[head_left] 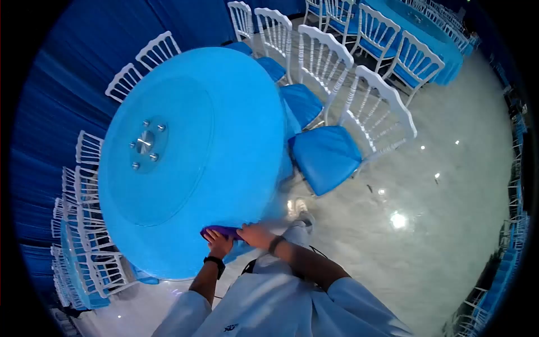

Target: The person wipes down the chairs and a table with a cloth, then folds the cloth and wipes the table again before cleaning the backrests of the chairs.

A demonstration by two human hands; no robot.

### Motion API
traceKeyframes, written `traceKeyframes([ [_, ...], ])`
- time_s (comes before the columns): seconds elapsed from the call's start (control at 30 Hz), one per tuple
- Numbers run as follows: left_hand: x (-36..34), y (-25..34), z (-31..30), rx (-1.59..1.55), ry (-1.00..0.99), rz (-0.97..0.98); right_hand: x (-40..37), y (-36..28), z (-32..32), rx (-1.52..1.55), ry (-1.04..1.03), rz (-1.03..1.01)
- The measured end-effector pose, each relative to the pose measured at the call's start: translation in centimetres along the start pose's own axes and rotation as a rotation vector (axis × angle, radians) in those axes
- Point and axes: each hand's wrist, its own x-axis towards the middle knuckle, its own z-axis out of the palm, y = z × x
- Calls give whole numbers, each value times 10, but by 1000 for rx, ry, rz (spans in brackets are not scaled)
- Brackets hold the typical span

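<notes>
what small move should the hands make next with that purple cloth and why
I'd probably slide the purple cloth a little inward across the table: it lies near the table's edge, the left hand rests on it with fingers spread, the right hand is at its other end, and flat blue surface stretches inward from there.

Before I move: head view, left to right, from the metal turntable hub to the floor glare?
Metal turntable hub → left hand → right hand → nearest chair's blue seat cushion → brightest floor glare. Purple cloth omitted: overlaps the left hand.
</notes>
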Motion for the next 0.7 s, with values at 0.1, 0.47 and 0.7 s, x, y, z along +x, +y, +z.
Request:
traceKeyframes([
  [0.1, 12, 72, -14, 61, 80, 7, -8, 56, -23, 31, -12, 102],
  [0.47, 42, 306, -52, -65, 430, 232, -60, 227, -123, 432, 124, 504],
  [0.7, 39, 394, -43, -150, 45, 983, -176, 290, -183, 671, 573, 548],
])
